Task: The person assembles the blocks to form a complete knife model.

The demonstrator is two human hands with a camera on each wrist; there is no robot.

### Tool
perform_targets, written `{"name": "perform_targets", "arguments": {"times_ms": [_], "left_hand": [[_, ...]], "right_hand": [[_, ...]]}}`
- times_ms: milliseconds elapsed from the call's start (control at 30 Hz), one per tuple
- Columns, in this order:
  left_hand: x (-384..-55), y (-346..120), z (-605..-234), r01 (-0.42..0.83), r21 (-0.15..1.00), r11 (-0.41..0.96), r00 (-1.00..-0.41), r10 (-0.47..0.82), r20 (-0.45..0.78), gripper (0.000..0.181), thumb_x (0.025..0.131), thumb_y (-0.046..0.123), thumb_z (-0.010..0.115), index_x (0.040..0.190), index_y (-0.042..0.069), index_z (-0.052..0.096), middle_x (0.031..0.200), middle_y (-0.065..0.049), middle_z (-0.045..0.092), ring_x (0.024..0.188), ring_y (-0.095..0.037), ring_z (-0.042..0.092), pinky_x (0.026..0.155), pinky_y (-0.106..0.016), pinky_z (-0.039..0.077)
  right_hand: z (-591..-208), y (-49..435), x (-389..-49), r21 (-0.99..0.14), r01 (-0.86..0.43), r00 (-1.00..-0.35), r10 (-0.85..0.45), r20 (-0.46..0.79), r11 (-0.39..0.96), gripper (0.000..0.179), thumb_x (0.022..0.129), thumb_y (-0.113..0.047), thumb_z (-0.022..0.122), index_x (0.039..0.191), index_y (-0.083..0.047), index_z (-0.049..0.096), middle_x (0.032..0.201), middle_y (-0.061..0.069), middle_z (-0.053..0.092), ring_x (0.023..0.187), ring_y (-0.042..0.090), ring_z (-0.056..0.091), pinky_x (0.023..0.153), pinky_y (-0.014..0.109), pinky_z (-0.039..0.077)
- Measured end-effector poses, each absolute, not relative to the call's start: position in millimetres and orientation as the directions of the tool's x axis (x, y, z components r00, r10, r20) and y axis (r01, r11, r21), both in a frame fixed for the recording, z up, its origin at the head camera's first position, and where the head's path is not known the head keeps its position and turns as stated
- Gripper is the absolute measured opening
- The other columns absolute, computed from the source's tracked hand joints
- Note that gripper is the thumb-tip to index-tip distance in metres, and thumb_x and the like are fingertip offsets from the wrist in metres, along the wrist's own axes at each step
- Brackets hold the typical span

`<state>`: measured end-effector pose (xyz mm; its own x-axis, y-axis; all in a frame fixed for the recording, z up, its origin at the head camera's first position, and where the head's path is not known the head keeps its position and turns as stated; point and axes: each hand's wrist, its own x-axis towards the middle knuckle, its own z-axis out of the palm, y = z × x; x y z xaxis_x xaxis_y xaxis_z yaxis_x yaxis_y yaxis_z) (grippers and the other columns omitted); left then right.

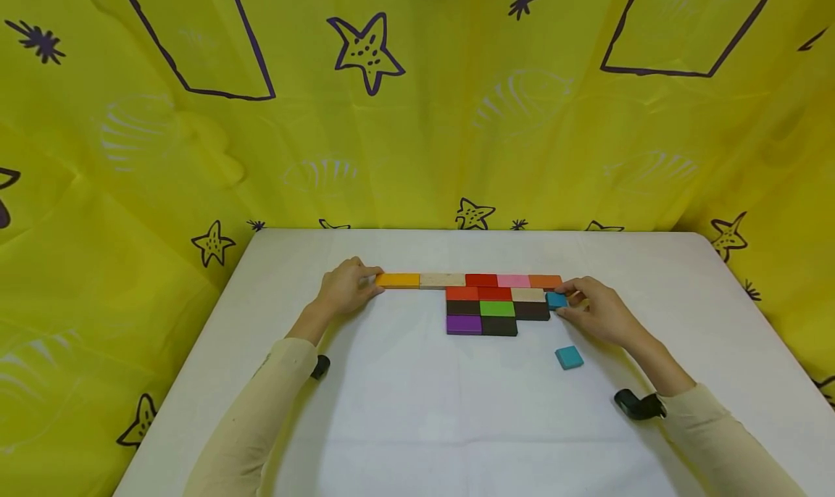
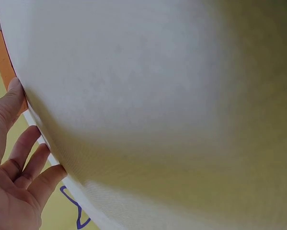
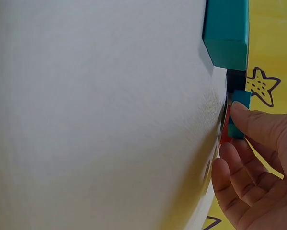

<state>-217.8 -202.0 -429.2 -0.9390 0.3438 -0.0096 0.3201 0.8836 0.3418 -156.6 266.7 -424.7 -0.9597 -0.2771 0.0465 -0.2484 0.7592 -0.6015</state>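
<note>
At the far left end of the top row, my left hand (image 1: 344, 288) pinches a yellow-orange tile (image 1: 399, 281) between thumb and index finger. The left wrist view shows the thumb against the orange tile's (image 2: 4, 57) front side, its other fingers spread loosely. My right hand (image 1: 596, 310) pinches a blue tile (image 1: 556, 301) by thumb and fingertips, at the right end of the second row. In the right wrist view that blue tile (image 3: 242, 99) sits under the thumb, and part of it is hidden. Another blue tile (image 1: 569, 357) lies loose in front of the right hand.
The top row continues with a pale wood tile (image 1: 442, 281), a red, a pink (image 1: 513, 281) and an orange one (image 1: 544, 281). Shorter rows below hold red, dark, green (image 1: 497, 308) and purple tiles (image 1: 464, 324). A yellow patterned curtain (image 1: 417, 135) hangs behind the white table (image 1: 404, 410).
</note>
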Motion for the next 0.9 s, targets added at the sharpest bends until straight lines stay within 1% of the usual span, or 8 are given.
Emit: {"name": "perform_targets", "arguments": {"times_ms": [267, 667, 900], "left_hand": [[-217.7, -202.1, -430.0, 0.322, 0.343, 0.883, -0.938, 0.347, -0.012, 0.039, 0.096, 0.036, 0.073, 0.131, 0.019, 0.071, 0.096, -0.005, 0.057, 0.079, -0.019, 0.048, 0.062, -0.030, 0.037], [-217.6, -201.8, -429.1, 0.318, 0.348, 0.882, -0.939, 0.344, -0.015, 0.040, 0.096, 0.035, 0.073, 0.132, 0.018, 0.071, 0.095, -0.005, 0.056, 0.078, -0.019, 0.046, 0.062, -0.029, 0.035], [-217.9, -201.5, -429.8, 0.310, 0.342, 0.887, -0.941, 0.338, -0.024, 0.041, 0.096, 0.037, 0.073, 0.133, 0.019, 0.071, 0.096, -0.005, 0.056, 0.079, -0.019, 0.047, 0.063, -0.030, 0.036]], "right_hand": [[-427.0, 266.1, -158.2, -0.602, -0.238, -0.963, -0.266, 0.045, 0.762, 0.033, 0.092, -0.005, 0.074, 0.121, 0.006, 0.063, 0.114, 0.023, 0.063, 0.099, 0.036, 0.061, 0.087, 0.053, 0.052], [-426.2, 264.6, -161.5, -0.596, -0.200, -0.974, -0.221, 0.039, 0.778, 0.032, 0.090, -0.009, 0.078, 0.117, 0.004, 0.065, 0.107, 0.020, 0.068, 0.095, 0.033, 0.062, 0.082, 0.045, 0.051], [-425.1, 263.1, -163.2, -0.594, -0.164, -0.981, -0.191, 0.018, 0.787, 0.033, 0.090, -0.011, 0.079, 0.117, 0.004, 0.066, 0.103, 0.020, 0.070, 0.094, 0.034, 0.063, 0.080, 0.046, 0.051]]}}
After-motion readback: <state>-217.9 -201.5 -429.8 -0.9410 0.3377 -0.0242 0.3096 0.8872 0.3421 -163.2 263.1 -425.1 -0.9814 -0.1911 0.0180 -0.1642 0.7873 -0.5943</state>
